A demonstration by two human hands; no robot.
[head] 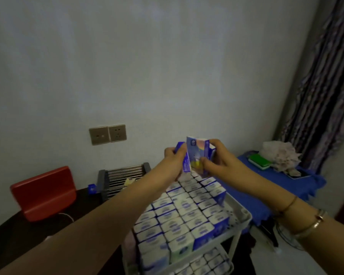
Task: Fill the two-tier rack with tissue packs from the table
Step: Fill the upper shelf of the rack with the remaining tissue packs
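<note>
**Both hands hold tissue packs above a nearly full top tier**

At far left a red plastic seat back [44, 192] stands against the dark table [28, 231], with a thin white cord lying on the tabletop in front of it. Further right on the table sits a grey roll-up rack of metal rods [123, 178]; a single small blue tissue pack [92, 189] stands just beside its left end, and a pale pack lies on the rods. Two beige wall sockets [107, 134] are set in the wall above.

The left hand [174, 158] has its fingers curled round a blue pack [180, 147], gripping it upright. Touching it on the right is a second pack [196, 153], larger in view and tilted, which the right hand [216, 157] pinches between thumb and curled fingers. Both packs are raised over the far end of the white two-tier rack [244, 217].

The rack's top tier is covered with rows of white-and-blue tissue packs [183, 213] standing tight together; more packs show on the lower tier at the bottom edge. The right wrist wears a thin cord bracelet and a gold bangle [314, 222].

Right of the rack stands a surface under a blue cloth [286, 187], holding a green-and-white box [259, 161] and a crumpled pale bundle [278, 155]. A striped curtain [326, 86] hangs behind.
</note>
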